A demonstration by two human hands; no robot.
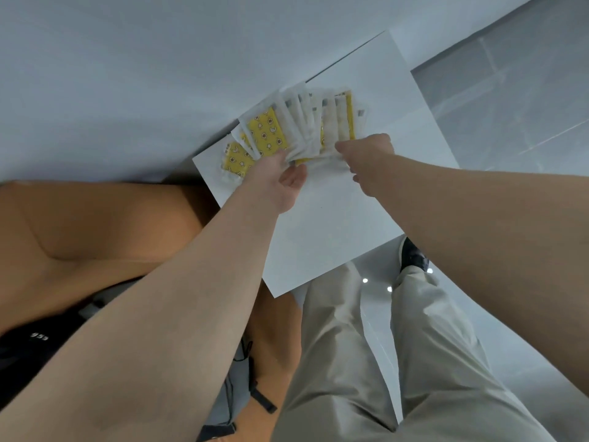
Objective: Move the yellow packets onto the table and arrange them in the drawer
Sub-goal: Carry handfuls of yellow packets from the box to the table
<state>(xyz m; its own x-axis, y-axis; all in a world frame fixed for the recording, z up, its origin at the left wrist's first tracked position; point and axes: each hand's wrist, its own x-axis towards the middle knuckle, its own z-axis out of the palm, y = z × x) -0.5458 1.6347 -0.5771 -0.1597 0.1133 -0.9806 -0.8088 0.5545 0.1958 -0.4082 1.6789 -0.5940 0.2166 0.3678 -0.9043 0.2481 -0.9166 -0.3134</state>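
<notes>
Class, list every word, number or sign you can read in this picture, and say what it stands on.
Black fabric: small white marks, perhaps "953", too blurred to be sure.
Yellow packets: star and moon shapes only; the grey marks on their edges are too small to read.
No other text shows.

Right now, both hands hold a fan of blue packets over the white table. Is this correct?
Not quite: the packets are yellow with a small printed pattern, not blue, as the head view shows. The rest holds: the left hand and the right hand hold them fanned out over the white table.
</notes>
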